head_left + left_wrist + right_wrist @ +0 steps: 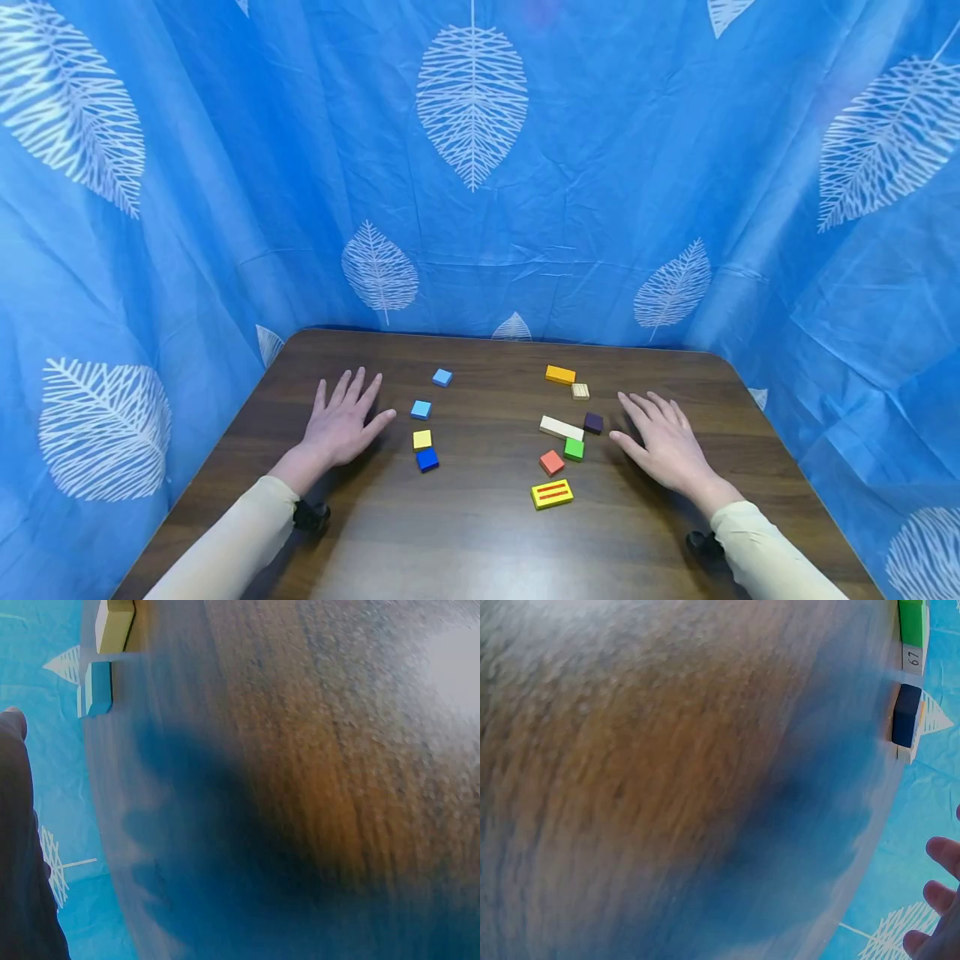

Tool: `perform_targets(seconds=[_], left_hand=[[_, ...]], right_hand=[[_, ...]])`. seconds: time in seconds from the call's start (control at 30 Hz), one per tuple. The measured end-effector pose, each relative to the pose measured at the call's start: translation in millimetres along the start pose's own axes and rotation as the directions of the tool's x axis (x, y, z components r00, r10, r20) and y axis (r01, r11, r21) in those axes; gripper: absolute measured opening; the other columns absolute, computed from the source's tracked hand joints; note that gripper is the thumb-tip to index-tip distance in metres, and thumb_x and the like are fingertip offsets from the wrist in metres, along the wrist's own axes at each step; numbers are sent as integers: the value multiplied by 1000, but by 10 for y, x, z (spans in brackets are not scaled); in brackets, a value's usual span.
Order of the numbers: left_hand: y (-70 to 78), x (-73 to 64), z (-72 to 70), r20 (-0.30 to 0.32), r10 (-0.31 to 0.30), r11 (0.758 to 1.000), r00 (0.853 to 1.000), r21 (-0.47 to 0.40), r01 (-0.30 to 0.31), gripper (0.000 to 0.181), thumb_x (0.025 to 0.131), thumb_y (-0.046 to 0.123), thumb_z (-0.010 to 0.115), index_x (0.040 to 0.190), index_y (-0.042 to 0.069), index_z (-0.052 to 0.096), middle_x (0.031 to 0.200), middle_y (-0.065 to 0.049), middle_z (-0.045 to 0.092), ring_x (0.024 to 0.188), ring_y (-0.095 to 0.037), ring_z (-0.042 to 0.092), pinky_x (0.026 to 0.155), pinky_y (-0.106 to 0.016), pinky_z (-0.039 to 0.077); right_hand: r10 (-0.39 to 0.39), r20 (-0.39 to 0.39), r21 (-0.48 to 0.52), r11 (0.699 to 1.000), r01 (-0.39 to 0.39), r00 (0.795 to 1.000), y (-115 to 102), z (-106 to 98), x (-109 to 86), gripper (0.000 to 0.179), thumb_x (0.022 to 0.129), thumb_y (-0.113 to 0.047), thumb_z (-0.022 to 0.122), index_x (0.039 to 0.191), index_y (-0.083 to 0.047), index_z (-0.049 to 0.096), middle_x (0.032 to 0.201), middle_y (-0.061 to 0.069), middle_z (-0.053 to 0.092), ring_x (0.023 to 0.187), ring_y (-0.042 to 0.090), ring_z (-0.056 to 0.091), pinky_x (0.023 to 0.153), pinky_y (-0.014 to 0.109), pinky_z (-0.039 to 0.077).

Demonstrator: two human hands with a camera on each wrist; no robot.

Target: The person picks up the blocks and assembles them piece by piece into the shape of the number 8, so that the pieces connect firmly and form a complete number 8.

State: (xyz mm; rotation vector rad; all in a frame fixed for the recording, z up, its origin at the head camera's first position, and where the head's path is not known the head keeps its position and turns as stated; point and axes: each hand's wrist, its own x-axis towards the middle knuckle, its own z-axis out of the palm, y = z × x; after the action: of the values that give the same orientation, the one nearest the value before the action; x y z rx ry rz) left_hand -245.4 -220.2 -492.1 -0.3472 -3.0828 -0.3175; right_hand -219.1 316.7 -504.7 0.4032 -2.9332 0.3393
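Note:
My left hand [341,425] is spread over the left side of the brown table, its fingers straight and holding nothing. To its right lie two light blue blocks [442,377] [421,409], a yellow block [422,440] and a dark blue block [427,460]. On the other side my right hand [667,442] hovers with fingers extended and nothing in it. Nearest to it are a dark purple block [593,423], a green block [573,449] and a long white block [558,428]. A red block [552,462] and a yellow block with red stripes [552,494] lie closer to me.
An orange block [560,374] and a small beige striped block [581,391] lie toward the far edge. The wooden table [480,550] has rounded far corners. Behind and beside it hangs a blue curtain [570,208] with white leaf prints.

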Motion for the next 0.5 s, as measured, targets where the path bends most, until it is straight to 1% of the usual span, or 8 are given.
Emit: perform_targets(seconds=[0.1, 0.23, 0.4, 0.5], left_hand=[[6, -1, -1, -7, 7, 1000, 1000, 6, -7, 81, 103, 62, 44, 163, 11, 25, 167, -24, 17, 153, -46, 8, 116, -68, -5], [12, 13, 13, -21, 26, 1000, 999, 7, -25, 82, 102, 66, 39, 162, 11, 27, 166, -23, 20, 152, -46, 12, 116, -69, -1], [35, 30, 30, -35, 61, 998, 998, -29, -62, 81, 102, 65, 41, 161, 10, 32, 165, -24, 24, 151, -47, 16, 115, -71, 3], [40, 43, 44, -39, 77, 996, 996, -40, -78, 80, 102, 65, 40, 160, 10, 34, 164, -24, 27, 150, -48, 19, 115, -71, 3]], right_hand=[[0, 2, 7, 1000, 0, 1000, -20, -6, 10, 73, 100, -49, 61, 157, -9, 40, 153, 23, 44, 145, 48, 27, 114, 70, 14], [7, 4, 14, 1000, -7, 1000, -37, -8, 18, 71, 100, -49, 62, 157, -11, 41, 152, 21, 46, 142, 47, 32, 111, 71, 19], [3, -15, 24, 1000, -3, 1000, -66, 0, 35, 66, 100, -48, 63, 154, -13, 47, 144, 18, 53, 135, 43, 40, 106, 70, 28], [-5, -32, 24, 1000, 6, 999, -84, 5, 48, 63, 99, -48, 65, 151, -14, 52, 139, 17, 57, 131, 41, 44, 105, 68, 31]])
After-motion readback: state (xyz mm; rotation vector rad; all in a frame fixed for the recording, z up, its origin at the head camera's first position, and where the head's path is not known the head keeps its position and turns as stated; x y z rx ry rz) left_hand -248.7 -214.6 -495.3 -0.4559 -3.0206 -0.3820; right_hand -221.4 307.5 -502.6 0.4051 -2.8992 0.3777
